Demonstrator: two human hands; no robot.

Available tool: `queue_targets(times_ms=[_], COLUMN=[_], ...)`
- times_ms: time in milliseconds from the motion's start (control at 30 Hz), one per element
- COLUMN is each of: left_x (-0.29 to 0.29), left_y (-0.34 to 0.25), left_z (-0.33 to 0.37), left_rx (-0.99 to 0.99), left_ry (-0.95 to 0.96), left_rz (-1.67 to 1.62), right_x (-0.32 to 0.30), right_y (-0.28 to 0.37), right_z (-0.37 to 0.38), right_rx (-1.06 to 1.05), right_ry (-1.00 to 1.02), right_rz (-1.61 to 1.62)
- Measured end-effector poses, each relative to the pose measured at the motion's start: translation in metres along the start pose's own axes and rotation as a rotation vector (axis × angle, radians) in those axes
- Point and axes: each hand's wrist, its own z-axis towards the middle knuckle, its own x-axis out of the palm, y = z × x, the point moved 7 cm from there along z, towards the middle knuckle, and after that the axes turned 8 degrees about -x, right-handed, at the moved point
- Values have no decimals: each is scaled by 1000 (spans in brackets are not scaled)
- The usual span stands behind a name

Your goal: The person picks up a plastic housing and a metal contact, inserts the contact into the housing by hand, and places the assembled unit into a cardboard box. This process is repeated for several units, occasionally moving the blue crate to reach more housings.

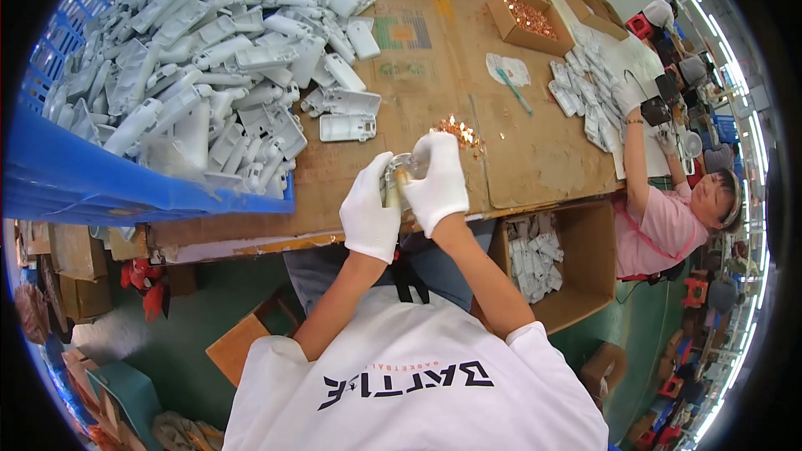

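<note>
My left hand, in a white knit glove, is closed around a small grey plastic casing near the table's front edge. My right hand, gloved the same way, has its fingers bent onto the casing from the other side; what its fingertips pinch is hidden. Just beyond the right hand lies a small heap of copper-coloured metal clips. Past my left hand, a few loose grey casings rest at the foot of a large pile of similar casings.
The pile spills from a blue crate on the left. Farther right are a teal pen, a box of copper clips and rows of casings. A carton with casings stands below the table edge; a co-worker in pink works at right.
</note>
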Motion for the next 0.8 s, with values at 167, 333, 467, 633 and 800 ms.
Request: queue_targets(times_ms=[167,333,467,633,800], left_x=[-12,-18,-13,-11,-1], left_y=[-2,21,26,12,13], left_z=[-41,-87,-103,-110,-108], left_rx=[-101,-183,-176,-107,-115], left_ry=[239,545,624,615,681], left_rz=[-131,105,204,328,285], right_x=[-5,-16,-23,-34,-42], right_y=[-17,-15,-5,-1,-4], right_z=[-53,-128,-157,-163,-165], right_rx=[345,404,336,380,389], right_ry=[532,665,679,606,676], right_rz=[91,73,63,-38,-69])
